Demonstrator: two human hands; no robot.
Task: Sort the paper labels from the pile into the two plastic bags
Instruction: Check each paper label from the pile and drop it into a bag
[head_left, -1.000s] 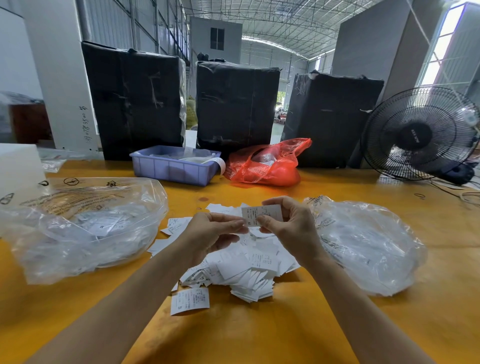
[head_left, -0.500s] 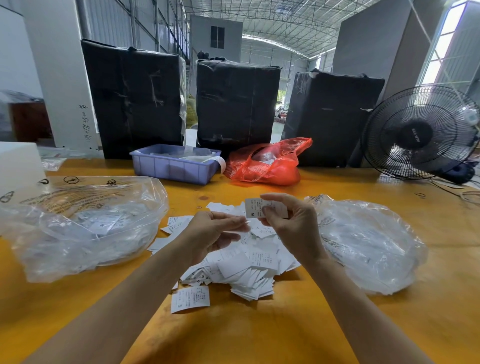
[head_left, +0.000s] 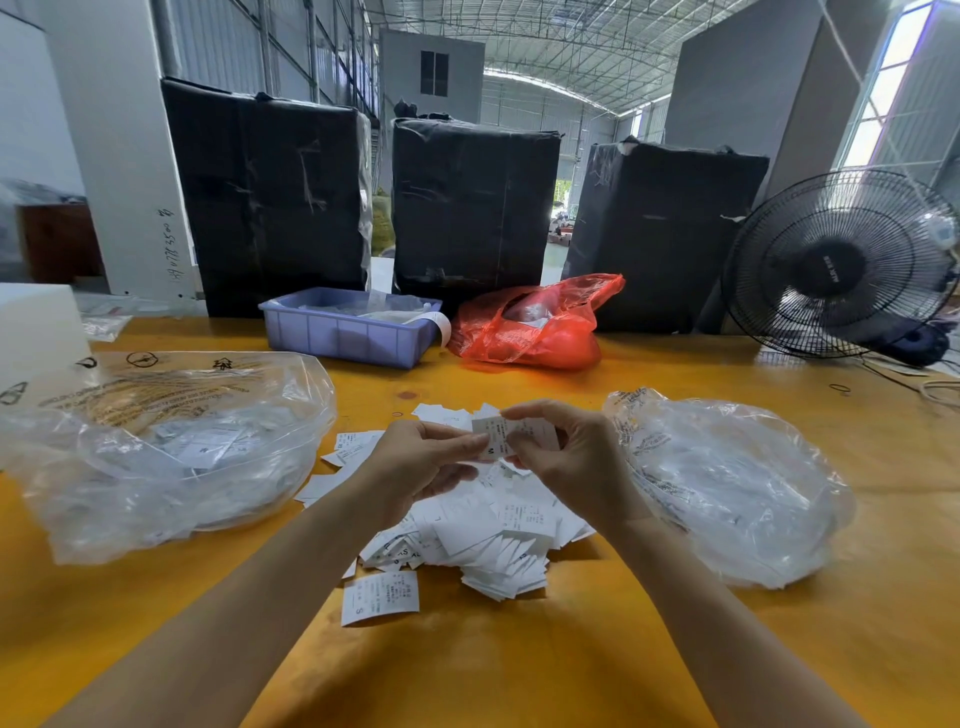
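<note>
Change: since half a second ago the label (head_left: 500, 435) has been lowered slightly and met again by the left hand (head_left: 422, 467); before that it was held by the right hand (head_left: 569, 462) alone.
Hands: two are seen. The label's left edge is pinched by the left thumb and fingertips; the right thumb and forefinger are curled round its top and right part.
Label: one is held, above the pile (head_left: 467, 525), between the two bags. Its long axis is laid roughly left to right, slightly tilted, with the printed face turned toward the camera; an "M" can be read on it.
Pile: one heap of white labels, too many to be counted, lies on the table (head_left: 519, 675). One label marked "S" (head_left: 380, 596) lies apart at the near edge of the heap.
Bags: two clear ones are seen, the left bag (head_left: 171, 447) and the right bag (head_left: 737, 483), one on each side of the pile, both holding labels.
Others: one blue tray (head_left: 353, 332), one red bag (head_left: 535, 327), three black wrapped bales (head_left: 472, 208) and one fan (head_left: 841, 265) are placed at the far side.
Obstruction: the middle of the pile is hidden by the hands and wrists.
</note>
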